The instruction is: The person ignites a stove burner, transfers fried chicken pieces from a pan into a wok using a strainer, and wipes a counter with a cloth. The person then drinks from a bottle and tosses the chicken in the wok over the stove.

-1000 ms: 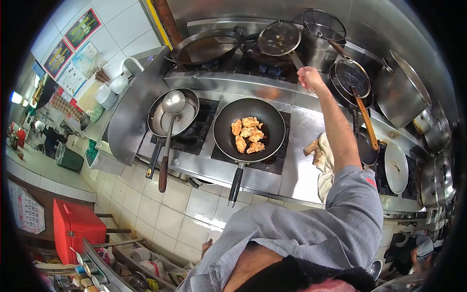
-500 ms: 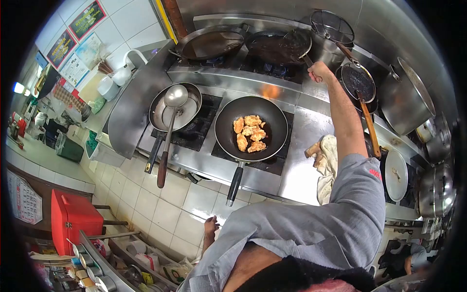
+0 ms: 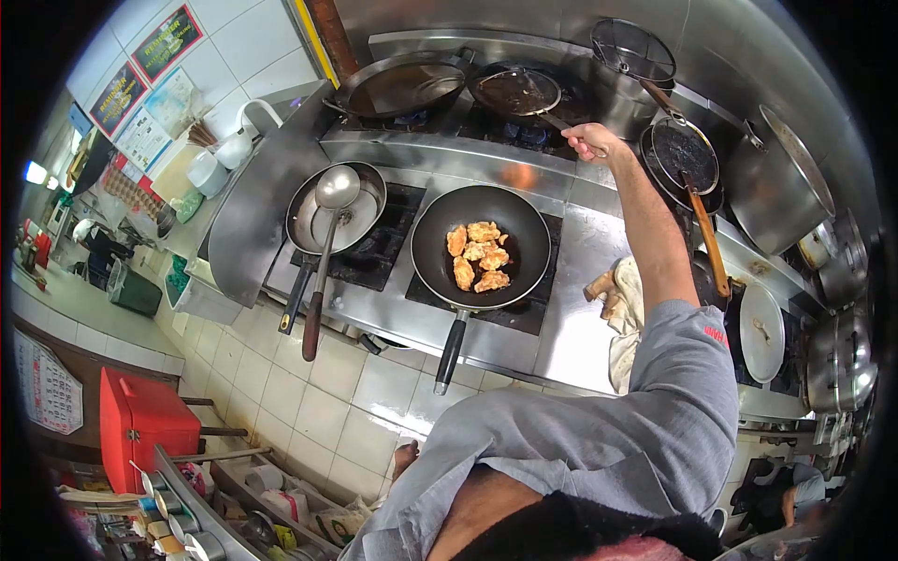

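Note:
My right hand [image 3: 595, 143] is closed around the handle of a round mesh strainer [image 3: 516, 92]. The strainer lies about level at the rear burner, over the dark wok [image 3: 566, 79] there; I cannot tell whether they touch. On the front burner, several browned, battered pieces of food [image 3: 482, 254] sit in a black frying pan [image 3: 529, 224]. Its handle points toward me and no hand is on it. My left hand [image 3: 405, 458] hangs low beside my body, mostly hidden by the grey shirt, so its fingers do not show clearly.
Left of the frying pan, a ladle [image 3: 339, 187] rests in a steel pan [image 3: 304, 208]. A wok of dark liquid [image 3: 402, 91] stands at the rear left. To the right are a cloth [image 3: 629, 318], a wooden-handled strainer [image 3: 687, 154] and a large pot [image 3: 784, 187]. Another person [image 3: 795, 491] appears lower right.
My right hand has shifted left with the strainer, which has gone from tilted to nearly level. My left hand has dropped lower and is more hidden. The frying pan and food have not moved.

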